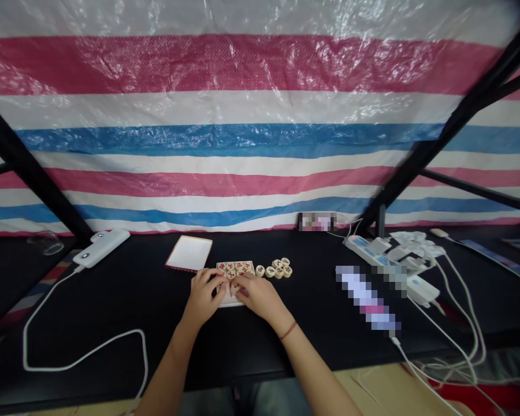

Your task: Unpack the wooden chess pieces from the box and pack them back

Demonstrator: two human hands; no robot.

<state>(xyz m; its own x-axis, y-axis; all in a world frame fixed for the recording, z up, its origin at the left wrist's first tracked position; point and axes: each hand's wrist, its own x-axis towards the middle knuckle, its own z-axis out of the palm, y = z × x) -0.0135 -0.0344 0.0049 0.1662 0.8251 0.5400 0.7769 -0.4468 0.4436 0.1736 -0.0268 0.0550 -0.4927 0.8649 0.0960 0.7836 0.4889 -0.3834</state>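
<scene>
A shallow white box (231, 301) lies on the black table, holding rows of round Chinese chess pieces (239, 266) with red characters. My left hand (204, 296) is over the box's left side, fingers bent and apart, fingertips against the pieces. From the right, my right hand (260, 294) reaches in with thumb and fingers closed around a Chinese chess piece (234, 289), partly hidden by the fingers. Several loose pieces with dark characters, among them a Chinese chess piece (270, 271), lie just right of the box.
A white-lined box lid (189, 253) lies behind my left hand. At the left stands a white power bank (101, 247) with a cable looping forward. A power strip (366, 253) with chargers and a blurred phone (368, 297) are at the right. Striped plastic sheeting (225, 110) hangs behind.
</scene>
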